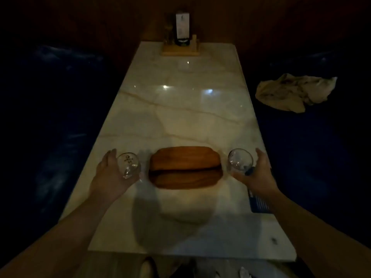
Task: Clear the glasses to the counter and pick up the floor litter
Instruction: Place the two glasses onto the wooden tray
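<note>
A glass (pixel 128 165) sits each side of the wooden tray (pixel 185 169) on the table (pixel 180 109).

The left hand (pixel 109 176) grips a clear glass (pixel 128 165) and the right hand (pixel 256 173) grips another glass (pixel 240 161); between the hands a wooden tray (pixel 185 169) lies on the marble table (pixel 180 109) (glossy, dimly lit).

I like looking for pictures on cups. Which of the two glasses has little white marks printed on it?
The glass in the left hand, the left glass, shows small white marks near its rim. The right glass, held by the right hand, looks plain.
</note>
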